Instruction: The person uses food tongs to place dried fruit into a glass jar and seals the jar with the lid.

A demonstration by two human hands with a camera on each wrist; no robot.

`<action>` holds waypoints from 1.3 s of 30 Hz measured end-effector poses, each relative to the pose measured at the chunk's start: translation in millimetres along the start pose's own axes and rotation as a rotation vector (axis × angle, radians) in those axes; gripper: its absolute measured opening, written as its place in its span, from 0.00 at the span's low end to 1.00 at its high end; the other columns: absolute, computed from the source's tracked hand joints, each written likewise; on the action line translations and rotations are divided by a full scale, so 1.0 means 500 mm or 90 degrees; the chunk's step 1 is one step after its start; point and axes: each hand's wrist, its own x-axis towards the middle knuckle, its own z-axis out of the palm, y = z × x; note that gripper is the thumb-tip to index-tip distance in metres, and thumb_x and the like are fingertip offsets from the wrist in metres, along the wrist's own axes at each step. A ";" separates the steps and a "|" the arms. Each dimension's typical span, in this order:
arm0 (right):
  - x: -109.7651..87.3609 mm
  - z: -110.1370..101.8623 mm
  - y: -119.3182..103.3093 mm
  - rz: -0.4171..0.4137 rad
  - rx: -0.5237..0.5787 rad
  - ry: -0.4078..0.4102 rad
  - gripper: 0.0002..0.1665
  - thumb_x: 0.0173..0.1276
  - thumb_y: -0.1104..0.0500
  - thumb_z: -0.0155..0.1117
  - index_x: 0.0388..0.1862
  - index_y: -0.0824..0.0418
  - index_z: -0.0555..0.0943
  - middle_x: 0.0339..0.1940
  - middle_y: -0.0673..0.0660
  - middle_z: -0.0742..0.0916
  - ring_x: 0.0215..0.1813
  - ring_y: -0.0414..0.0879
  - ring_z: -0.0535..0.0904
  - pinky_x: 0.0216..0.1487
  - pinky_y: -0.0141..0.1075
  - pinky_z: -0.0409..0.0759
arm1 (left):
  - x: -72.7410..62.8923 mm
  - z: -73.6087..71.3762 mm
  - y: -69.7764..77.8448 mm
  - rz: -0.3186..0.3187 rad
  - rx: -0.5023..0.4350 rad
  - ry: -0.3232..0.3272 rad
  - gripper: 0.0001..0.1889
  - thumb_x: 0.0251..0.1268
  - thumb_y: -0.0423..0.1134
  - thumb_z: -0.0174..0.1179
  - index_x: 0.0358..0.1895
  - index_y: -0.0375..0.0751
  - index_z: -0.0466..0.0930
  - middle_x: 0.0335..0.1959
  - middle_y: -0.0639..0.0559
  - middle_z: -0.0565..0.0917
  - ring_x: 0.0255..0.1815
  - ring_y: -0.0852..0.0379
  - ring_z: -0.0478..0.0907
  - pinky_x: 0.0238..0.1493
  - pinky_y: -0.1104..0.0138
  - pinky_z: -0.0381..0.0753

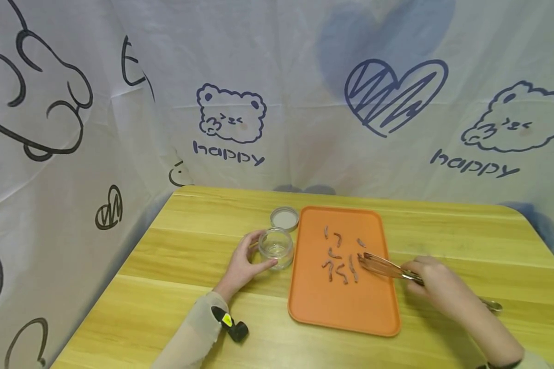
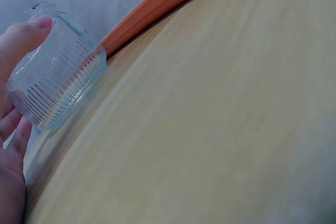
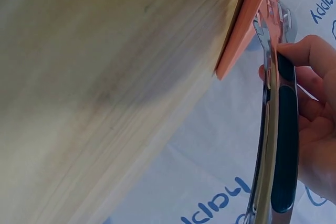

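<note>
My left hand (image 1: pixel 240 267) grips a clear glass jar (image 1: pixel 276 247) from its left side, with the thumb at the front. The jar stands upright on the table, close to the orange tray (image 1: pixel 343 315); its ribbed wall shows in the left wrist view. In my right hand (image 1: pixel 436 283) is a pair of metal tongs (image 3: pixel 286 145) with dark handle grips, held from above and slanting left over the tray. The tong tips are low among several thin greyish-brown, worm-like strips (image 1: pixel 353 269). Whether a strip is pinched between the tips I cannot tell.
Behind the jar, a round lid (image 1: pixel 284 219) lies by the tray's far left corner. The wooden table (image 1: pixel 166 266) extends around the tray. White cloth (image 1: pixel 295 61) with drawn bears and hearts hangs behind and at the left.
</note>
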 end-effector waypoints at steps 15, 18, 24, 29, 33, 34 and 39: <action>-0.006 0.010 0.007 -0.023 0.017 0.054 0.12 0.50 0.70 0.72 0.35 0.63 0.84 0.30 0.49 0.82 0.32 0.46 0.79 0.28 0.39 0.81 | 0.002 0.001 0.001 -0.001 0.003 -0.007 0.40 0.49 0.30 0.73 0.67 0.35 0.63 0.65 0.40 0.68 0.66 0.42 0.64 0.67 0.54 0.65; -0.007 0.012 0.010 -0.028 0.021 0.070 0.12 0.49 0.71 0.71 0.35 0.63 0.85 0.30 0.48 0.82 0.31 0.44 0.78 0.26 0.37 0.80 | 0.002 0.001 0.001 0.003 0.003 -0.007 0.40 0.49 0.29 0.73 0.67 0.33 0.63 0.65 0.38 0.67 0.66 0.40 0.64 0.67 0.53 0.65; -0.007 0.008 0.011 -0.034 0.021 0.088 0.13 0.49 0.70 0.72 0.36 0.63 0.85 0.29 0.48 0.82 0.29 0.42 0.76 0.23 0.34 0.76 | 0.000 0.000 0.007 -0.003 0.009 -0.005 0.39 0.49 0.33 0.74 0.66 0.39 0.65 0.64 0.45 0.69 0.65 0.48 0.66 0.67 0.59 0.67; -0.003 -0.004 0.006 -0.009 0.028 0.067 0.12 0.52 0.69 0.72 0.38 0.65 0.84 0.30 0.51 0.82 0.31 0.44 0.78 0.25 0.37 0.80 | 0.000 -0.001 0.006 -0.001 0.000 -0.006 0.39 0.48 0.36 0.75 0.66 0.41 0.65 0.63 0.46 0.69 0.65 0.48 0.66 0.67 0.59 0.67; 0.003 -0.016 0.002 0.007 0.034 0.053 0.12 0.55 0.68 0.70 0.40 0.66 0.84 0.31 0.52 0.83 0.33 0.46 0.78 0.27 0.39 0.80 | 0.001 -0.002 0.004 -0.002 0.000 -0.011 0.40 0.49 0.35 0.74 0.66 0.39 0.65 0.64 0.44 0.69 0.65 0.47 0.66 0.67 0.58 0.67; 0.005 -0.018 0.001 0.009 0.037 0.051 0.12 0.55 0.68 0.70 0.40 0.66 0.84 0.32 0.53 0.83 0.33 0.47 0.78 0.28 0.40 0.80 | 0.001 -0.002 0.003 -0.003 0.001 -0.012 0.40 0.49 0.34 0.74 0.67 0.38 0.64 0.64 0.43 0.68 0.66 0.45 0.65 0.67 0.57 0.67; 0.018 -0.026 -0.008 -0.002 0.037 0.065 0.12 0.55 0.68 0.70 0.40 0.65 0.84 0.32 0.53 0.83 0.33 0.47 0.78 0.29 0.41 0.80 | 0.000 -0.002 0.021 -0.008 0.012 -0.014 0.39 0.49 0.33 0.73 0.66 0.36 0.64 0.64 0.42 0.68 0.65 0.45 0.65 0.67 0.59 0.67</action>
